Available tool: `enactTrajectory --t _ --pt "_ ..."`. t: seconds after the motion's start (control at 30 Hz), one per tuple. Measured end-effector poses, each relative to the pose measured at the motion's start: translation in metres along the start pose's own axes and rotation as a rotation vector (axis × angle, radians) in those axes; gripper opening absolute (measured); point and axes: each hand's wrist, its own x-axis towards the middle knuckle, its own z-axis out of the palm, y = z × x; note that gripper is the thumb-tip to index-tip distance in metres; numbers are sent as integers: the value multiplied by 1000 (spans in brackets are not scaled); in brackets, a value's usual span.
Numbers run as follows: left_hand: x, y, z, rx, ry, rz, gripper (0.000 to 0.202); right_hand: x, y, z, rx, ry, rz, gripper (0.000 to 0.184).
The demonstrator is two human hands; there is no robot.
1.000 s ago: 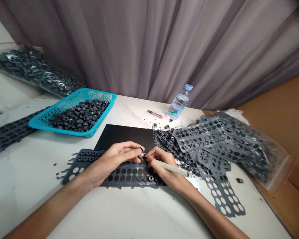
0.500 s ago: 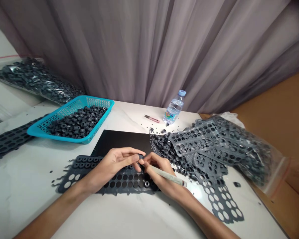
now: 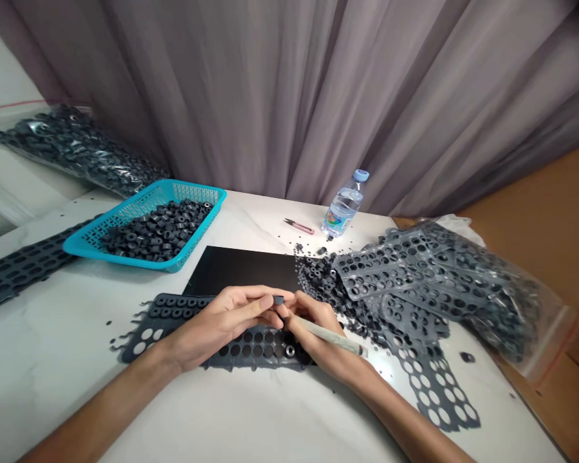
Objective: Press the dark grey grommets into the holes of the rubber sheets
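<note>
My left hand [image 3: 226, 318] pinches a small black rubber ring [image 3: 278, 300] between thumb and fingers. Close against it, my right hand [image 3: 318, 325] grips a pale, pen-like tool [image 3: 338, 339]; its tip is hidden among the fingers. Beneath both hands lies a black rubber sheet [image 3: 251, 352] with rows of round holes. Thick rings sit in its far rows at the left, and one ring with a shiny centre [image 3: 290, 351] rests near my right hand. Part of the sheet is covered by my hands.
A turquoise basket [image 3: 120, 260] of black rings stands at the left, before a bulging plastic bag [image 3: 82, 151]. Small pink-handled snips [image 3: 300, 226] and a water bottle [image 3: 345, 209] are at the back. Loose rings [image 3: 325, 280] and bagged perforated sheets [image 3: 415, 263] cover the right side.
The ring in my left fingers now shows more of its side, turned slightly upward. Both hands stay together over the sheet. The whole view has shifted a little.
</note>
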Motion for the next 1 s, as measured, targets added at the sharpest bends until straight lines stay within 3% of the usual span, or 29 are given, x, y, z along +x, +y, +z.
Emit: enactTrajectory --t 0.27,1.0 --pt "-1 1 2 31 -32 0 35 1 3 0 -30 31 9 26" --pt "-3 5 1 156 -55 39 34 1 2 -1 -16 32 10 21"
